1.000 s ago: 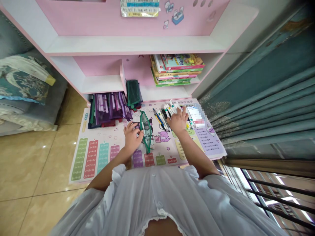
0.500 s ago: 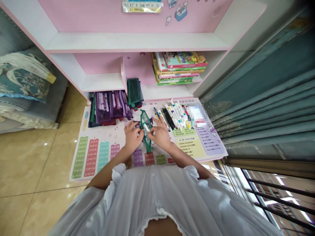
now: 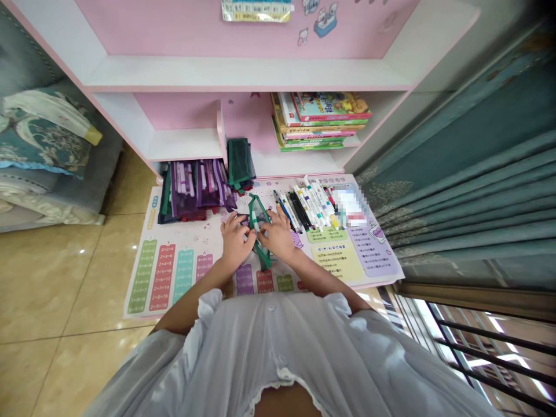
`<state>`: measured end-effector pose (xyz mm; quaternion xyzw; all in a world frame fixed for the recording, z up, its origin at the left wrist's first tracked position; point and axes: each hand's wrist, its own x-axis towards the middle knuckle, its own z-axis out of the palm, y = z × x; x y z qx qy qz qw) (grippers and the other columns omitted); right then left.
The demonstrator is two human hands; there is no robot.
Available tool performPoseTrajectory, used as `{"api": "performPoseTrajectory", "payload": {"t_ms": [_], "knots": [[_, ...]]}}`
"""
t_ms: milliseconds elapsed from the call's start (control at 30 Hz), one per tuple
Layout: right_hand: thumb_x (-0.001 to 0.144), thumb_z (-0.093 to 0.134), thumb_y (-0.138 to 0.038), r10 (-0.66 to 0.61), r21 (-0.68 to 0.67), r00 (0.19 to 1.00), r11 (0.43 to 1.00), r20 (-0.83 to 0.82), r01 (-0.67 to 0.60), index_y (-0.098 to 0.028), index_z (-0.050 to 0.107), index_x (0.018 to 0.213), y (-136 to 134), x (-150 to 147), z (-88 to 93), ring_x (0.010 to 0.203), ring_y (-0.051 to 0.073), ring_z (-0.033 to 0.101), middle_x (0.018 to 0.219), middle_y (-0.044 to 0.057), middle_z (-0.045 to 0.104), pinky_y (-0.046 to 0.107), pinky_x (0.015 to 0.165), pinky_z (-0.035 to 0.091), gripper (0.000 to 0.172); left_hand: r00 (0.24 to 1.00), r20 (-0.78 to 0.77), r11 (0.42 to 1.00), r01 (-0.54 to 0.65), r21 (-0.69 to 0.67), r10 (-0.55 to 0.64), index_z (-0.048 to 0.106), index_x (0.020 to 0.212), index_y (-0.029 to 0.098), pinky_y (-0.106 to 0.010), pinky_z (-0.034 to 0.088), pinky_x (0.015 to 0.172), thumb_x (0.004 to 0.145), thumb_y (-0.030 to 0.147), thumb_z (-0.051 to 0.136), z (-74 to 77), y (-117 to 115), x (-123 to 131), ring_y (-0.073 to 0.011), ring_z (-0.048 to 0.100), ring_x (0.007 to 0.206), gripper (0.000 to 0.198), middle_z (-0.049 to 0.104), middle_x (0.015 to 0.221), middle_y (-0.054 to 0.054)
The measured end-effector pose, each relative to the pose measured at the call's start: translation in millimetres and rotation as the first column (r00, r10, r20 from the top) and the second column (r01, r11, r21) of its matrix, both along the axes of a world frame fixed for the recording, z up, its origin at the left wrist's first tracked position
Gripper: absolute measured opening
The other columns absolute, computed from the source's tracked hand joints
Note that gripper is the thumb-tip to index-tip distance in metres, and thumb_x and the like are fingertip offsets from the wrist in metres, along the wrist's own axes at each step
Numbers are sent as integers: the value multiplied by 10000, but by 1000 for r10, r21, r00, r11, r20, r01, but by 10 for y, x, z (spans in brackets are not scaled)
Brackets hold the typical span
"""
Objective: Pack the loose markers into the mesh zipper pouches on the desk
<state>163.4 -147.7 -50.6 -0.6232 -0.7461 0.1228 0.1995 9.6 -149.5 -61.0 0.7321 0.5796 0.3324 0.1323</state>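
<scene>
A green mesh pencil pouch (image 3: pixel 257 208) stands open on the printed desk mat (image 3: pixel 182 272). My left hand (image 3: pixel 234 238) grips its left side, fingers curled. My right hand (image 3: pixel 278 234) is closed on the pouch's right side, pressing a white marker (image 3: pixel 254 223) into the opening. A row of loose markers and pens (image 3: pixel 306 207) lies just right of my right hand.
Filled purple and green pouches (image 3: pixel 195 191) are lined up at the mat's back left, with folded green pouches (image 3: pixel 240 163) in the shelf opening. Books (image 3: pixel 321 121) are stacked on the shelf at right. A blurred white card (image 3: pixel 350 207) lies beside the pens. Curtains (image 3: pixel 469 174) hang at right.
My right hand left the pen row with a white marker, came to the pouch, and now pushes the marker inside. My left hand stayed on the pouch.
</scene>
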Motion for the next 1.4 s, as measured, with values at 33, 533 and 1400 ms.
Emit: {"api": "performPoseTrajectory", "payload": {"t_ms": [33,533,1400], "knots": [[840,635,-315,-6,43,999,999,-34,7,-195,716,729,19,41,-22,1451,351,286,1381,117,556,547,1126,323,182,1000,2,1000,-1,1,1,611,597,207,-567,332,1074,828,250,612,-5,0,-2,-328,471,1328,236,683,1194,-63],[823,630,-309,-330,178,930,937,160,302,-125,726,816,509,668,-303,1448,428,232,1425,197,487,622,1135,252,208,1000,11,999,-8,-32,8,610,597,212,-572,309,1099,840,285,602,-23,17,-6,-322,458,1336,254,675,1196,-65],[732,616,-201,-144,177,989,973,-41,149,-174,671,614,153,435,132,1446,371,307,1408,141,554,540,1113,335,133,1000,5,1000,-14,-22,15,604,596,212,-562,317,1097,840,265,598,9,11,-2,-314,470,1325,250,684,1178,-60]]}}
